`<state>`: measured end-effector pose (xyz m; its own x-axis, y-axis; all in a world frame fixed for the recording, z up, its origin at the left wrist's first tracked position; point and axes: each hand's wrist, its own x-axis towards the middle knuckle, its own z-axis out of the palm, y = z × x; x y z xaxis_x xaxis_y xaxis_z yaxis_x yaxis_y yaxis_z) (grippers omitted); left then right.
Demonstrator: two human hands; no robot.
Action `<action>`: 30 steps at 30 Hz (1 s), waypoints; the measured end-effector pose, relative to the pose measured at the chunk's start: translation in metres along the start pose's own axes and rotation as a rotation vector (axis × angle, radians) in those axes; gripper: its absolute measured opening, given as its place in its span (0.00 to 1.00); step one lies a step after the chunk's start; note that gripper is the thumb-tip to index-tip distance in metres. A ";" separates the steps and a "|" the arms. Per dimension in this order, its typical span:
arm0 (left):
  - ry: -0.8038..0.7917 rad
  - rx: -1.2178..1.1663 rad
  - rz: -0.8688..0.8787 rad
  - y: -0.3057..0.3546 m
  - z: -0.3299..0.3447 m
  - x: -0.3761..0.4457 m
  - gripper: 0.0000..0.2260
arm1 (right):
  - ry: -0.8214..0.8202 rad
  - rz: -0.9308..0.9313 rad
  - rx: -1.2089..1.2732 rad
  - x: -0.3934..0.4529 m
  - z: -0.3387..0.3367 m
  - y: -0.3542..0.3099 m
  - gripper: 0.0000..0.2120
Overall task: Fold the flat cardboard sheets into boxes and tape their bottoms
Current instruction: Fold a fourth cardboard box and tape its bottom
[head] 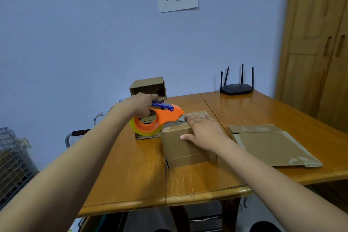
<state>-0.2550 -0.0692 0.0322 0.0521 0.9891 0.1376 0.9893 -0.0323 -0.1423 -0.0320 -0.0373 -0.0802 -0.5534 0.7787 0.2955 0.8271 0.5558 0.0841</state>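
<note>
A person's left hand (143, 104) grips the tape dispenser (156, 120); the flat, open right hand (202, 131) should press the box (180, 145) flaps closed on the desk (131, 165) while tape runs straight.

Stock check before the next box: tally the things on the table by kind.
Folded boxes: 3 – one under the right hand, one by the wall, one behind the tape dispenser
Flat cardboard sheets: 1
Tape dispensers: 1, held by the left hand
Routers: 1
Total: 6
</note>
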 end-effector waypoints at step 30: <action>0.066 -0.040 -0.111 -0.066 0.057 -0.039 0.22 | -0.120 -0.009 -0.033 0.003 -0.016 -0.010 0.34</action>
<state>-0.3300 -0.0974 -0.0199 -0.0500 0.9754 0.2145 0.9940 0.0694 -0.0841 -0.0410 -0.0450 -0.0649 -0.5666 0.8043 0.1791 0.8240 0.5543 0.1176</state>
